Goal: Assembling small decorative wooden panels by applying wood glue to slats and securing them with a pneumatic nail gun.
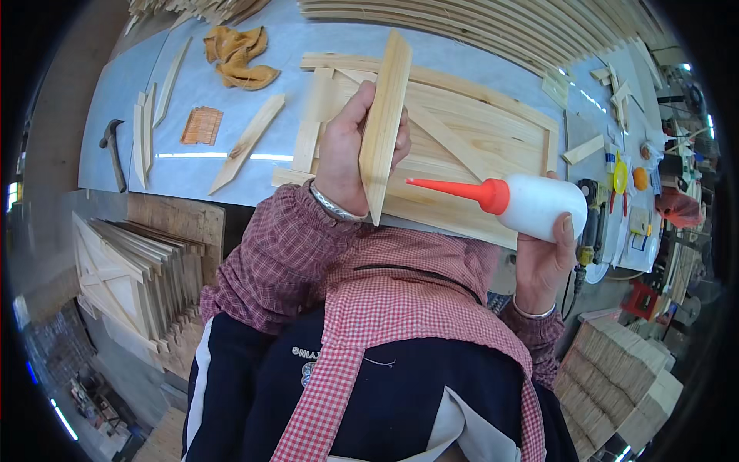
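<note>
Inside left hand [344, 158], strip [386, 112] clasped by fingers, long axis crossing them. Rightward of these fingers, near but apart, nozzle [458, 189] points to strip; right hand [543, 262] grasps bottle [539, 202].

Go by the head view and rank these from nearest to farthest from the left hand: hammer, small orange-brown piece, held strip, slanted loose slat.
1. Held strip: in the grip of the left hand.
2. Slanted loose slat: on the table, left of the hand.
3. Small orange-brown piece: farther left, past the slat.
4. Hammer: farthest left, toward the table's end.
</note>
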`<state>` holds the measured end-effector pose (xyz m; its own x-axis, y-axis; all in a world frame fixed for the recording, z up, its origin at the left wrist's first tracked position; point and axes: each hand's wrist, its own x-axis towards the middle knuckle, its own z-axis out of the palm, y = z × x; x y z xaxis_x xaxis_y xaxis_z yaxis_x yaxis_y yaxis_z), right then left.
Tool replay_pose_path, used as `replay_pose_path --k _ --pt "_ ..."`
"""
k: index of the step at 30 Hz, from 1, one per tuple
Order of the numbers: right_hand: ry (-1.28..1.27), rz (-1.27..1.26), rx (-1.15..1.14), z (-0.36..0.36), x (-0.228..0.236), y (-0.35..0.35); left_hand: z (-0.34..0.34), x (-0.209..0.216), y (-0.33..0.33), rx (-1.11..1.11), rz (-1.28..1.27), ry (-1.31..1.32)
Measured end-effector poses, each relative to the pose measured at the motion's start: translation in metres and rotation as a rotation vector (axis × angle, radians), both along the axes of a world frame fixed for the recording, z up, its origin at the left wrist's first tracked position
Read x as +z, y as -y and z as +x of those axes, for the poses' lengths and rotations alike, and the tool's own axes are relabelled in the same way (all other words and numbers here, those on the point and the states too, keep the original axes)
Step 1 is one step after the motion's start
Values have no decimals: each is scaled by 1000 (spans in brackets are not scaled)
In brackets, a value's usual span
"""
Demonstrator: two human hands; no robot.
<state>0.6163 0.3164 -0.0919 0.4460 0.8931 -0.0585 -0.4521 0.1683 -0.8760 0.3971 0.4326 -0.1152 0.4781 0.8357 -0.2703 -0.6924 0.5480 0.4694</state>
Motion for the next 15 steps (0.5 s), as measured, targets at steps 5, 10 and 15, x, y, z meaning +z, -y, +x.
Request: replay_pose_path --k 5,10,15 --pt "-10 -39 -6 3 -3 7 20 6 3 50 -66 -48" --pt "15 -45 0 4 -4 9 23 -2 0 52 -10 77" --pt "45 -44 5 4 -5 6 24 3 -3 22 -64 102"
